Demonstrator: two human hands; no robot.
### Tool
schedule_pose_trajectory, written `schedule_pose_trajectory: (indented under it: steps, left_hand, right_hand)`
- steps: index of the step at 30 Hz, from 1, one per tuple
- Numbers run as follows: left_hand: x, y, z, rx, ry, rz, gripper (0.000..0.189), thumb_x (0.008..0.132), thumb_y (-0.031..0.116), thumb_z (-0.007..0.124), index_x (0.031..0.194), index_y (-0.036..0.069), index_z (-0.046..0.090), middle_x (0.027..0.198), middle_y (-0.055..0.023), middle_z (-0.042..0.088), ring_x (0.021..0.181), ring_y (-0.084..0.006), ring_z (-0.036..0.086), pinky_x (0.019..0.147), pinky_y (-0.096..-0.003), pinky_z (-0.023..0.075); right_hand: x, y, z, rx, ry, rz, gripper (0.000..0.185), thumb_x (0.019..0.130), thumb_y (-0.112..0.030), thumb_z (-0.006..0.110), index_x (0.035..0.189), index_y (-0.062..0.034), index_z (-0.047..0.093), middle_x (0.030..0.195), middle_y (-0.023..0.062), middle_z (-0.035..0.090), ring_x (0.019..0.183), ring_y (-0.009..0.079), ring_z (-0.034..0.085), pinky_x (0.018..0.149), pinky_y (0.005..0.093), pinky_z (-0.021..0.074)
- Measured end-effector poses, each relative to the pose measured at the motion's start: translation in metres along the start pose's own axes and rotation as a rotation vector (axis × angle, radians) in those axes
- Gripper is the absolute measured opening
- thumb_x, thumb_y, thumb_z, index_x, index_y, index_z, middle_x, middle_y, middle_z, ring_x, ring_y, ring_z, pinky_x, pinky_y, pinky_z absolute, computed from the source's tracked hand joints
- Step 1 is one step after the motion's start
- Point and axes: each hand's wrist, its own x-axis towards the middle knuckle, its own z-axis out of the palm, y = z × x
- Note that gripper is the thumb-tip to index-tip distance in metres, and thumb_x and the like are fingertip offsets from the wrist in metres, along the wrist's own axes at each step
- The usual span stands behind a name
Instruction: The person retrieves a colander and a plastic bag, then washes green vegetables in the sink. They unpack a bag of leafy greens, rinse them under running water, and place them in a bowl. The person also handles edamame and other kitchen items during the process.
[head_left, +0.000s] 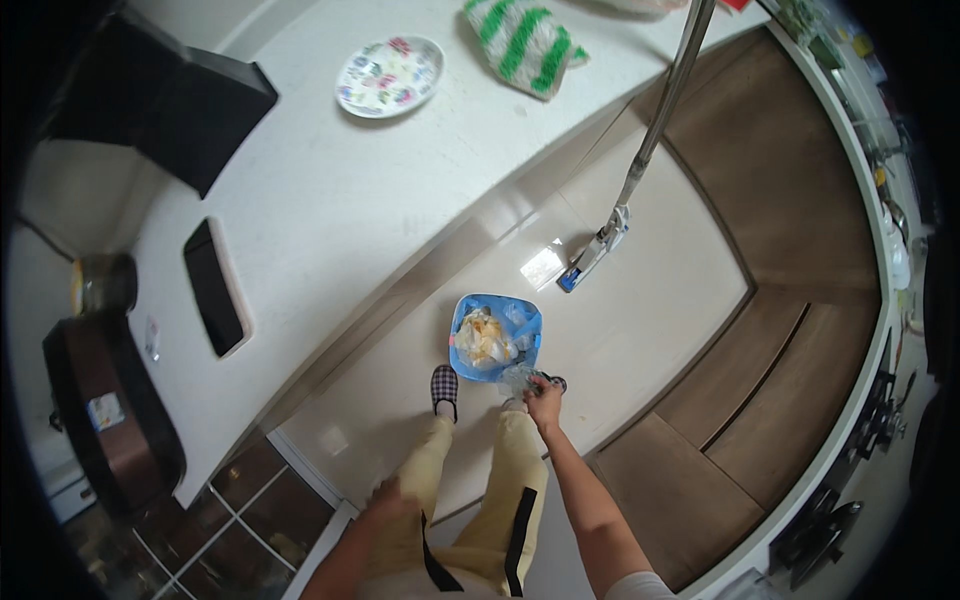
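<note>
My right hand grips a crumpled clear plastic bag at the near right edge of a trash bin. The bin, with a blue liner, stands on the floor by my feet and holds crumpled, stained tissues and plastic. Low at the left, my left hand is blurred beside my thigh; its fingers are not clear. A plaid slipper shows left of the bin; the other is partly hidden behind my right hand.
A flat mop stands beyond the bin, its pole leaning across the counter's edge. The white counter bears a floral plate, a green-striped cloth, a phone and a dark appliance. Brown cabinets line the right side.
</note>
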Motion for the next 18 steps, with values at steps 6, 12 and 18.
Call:
schedule_pose_trajectory:
  steps: [6, 12, 18]
  left_hand:
    - [-0.011, 0.004, -0.013, 0.063, 0.11, -0.008, 0.104, 0.057, 0.039, 0.077, 0.136, 0.006, 0.017, 0.126, -0.0223, 0.037, 0.116, -0.0405, 0.038, 0.093, -0.0506, 0.0365]
    - [-0.007, 0.005, -0.012, 0.126, 0.186, 0.003, 0.106, 0.055, 0.041, 0.078, 0.135, 0.002, 0.019, 0.125, -0.0251, 0.036, 0.115, -0.0408, 0.037, 0.095, -0.0486, 0.0329]
    - [0.002, -0.017, 0.001, 0.205, 0.333, 0.097, 0.106, 0.054, 0.045, 0.078, 0.134, 0.001, 0.023, 0.124, -0.0267, 0.036, 0.111, -0.0414, 0.041, 0.093, -0.0486, 0.0344]
  right_hand:
    - [0.065, 0.016, 0.115, -0.214, 0.029, 0.141, 0.052, 0.075, -0.005, 0.05, 0.127, -0.0024, 0.041, 0.124, 0.0274, 0.034, 0.1, 0.0419, 0.052, 0.086, 0.0417, 0.0445]
    - [0.111, 0.063, 0.186, -0.434, -0.239, 0.201, 0.038, 0.085, -0.017, 0.04, 0.118, 0.0002, 0.048, 0.133, 0.0182, 0.036, 0.104, 0.032, 0.054, 0.085, 0.0406, 0.0452]
    - [0.132, 0.052, 0.168, -0.714, -0.037, -0.036, 0.024, 0.08, -0.017, 0.049, 0.089, -0.0033, 0.066, 0.107, 0.0108, 0.057, 0.094, 0.0258, 0.056, 0.077, 0.0373, 0.0463]
